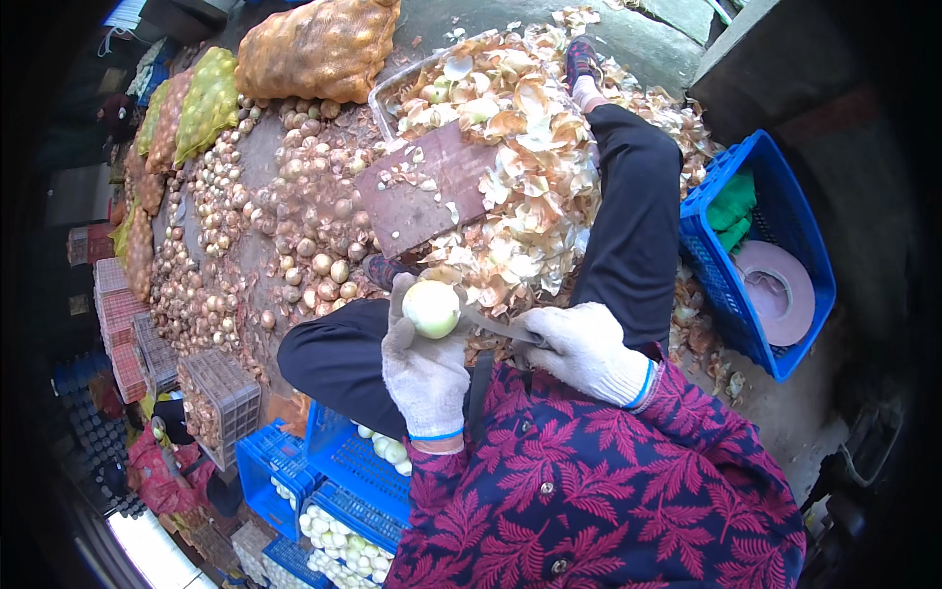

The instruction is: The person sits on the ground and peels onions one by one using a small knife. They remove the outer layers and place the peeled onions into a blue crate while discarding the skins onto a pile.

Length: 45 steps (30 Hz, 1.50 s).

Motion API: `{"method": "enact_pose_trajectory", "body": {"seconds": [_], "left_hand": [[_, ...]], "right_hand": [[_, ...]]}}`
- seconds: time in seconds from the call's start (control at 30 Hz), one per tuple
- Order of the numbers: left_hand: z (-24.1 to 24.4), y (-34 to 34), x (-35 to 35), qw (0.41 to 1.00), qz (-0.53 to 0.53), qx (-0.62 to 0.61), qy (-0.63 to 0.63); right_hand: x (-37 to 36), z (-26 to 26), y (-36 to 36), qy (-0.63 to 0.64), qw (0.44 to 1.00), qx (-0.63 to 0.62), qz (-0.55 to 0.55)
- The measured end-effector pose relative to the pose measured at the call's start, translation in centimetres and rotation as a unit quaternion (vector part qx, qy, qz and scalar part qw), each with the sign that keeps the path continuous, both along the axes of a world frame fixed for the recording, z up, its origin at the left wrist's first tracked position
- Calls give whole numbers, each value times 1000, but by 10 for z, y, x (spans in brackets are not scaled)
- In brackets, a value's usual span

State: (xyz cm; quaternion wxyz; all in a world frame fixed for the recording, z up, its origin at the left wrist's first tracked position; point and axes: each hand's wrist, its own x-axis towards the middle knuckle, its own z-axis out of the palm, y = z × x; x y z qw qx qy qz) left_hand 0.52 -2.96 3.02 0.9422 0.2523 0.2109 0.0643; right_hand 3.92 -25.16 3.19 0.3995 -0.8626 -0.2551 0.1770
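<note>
My left hand (427,368), in a white knit work glove, holds a peeled pale onion (431,309) between thumb and fingers. In my right hand (585,350), gloved alike, is a knife (500,328); its blade points left, with the tip close to the onion. Beyond my hands, a wooden board (430,188) with scraps on it lies tilted against a heap of onion skins (526,191). The skins fill and surround a clear plastic tub (383,110) between my legs. Unpeeled onions (338,272) are spread over the floor to the left.
Blue crates (353,508) with peeled onions stand at lower left, near a grey crate (239,394). A blue crate (791,353) holding a pink hat (798,294) and green cloth stands at right. Mesh sacks of onions (316,51) lie at upper left. Another person (165,467) is at far left.
</note>
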Motion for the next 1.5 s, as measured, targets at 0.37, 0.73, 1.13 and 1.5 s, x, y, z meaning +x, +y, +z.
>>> {"method": "enact_pose_trajectory", "body": {"seconds": [0.37,0.73,1.13,1.5], "left_hand": [[5,-3,-4,990,-20,134,-36],[14,-11,-1,969,-40,243,-32],[27,-11,4,953,-67,284,-79],[-1,-8,-2,984,-57,-162,-37]], "right_hand": [[11,9,-5,-122,989,-49,61],[23,15,6,334,927,130,-110],[41,44,16,400,861,292,-116],[56,-2,5,322,888,193,-265]]}}
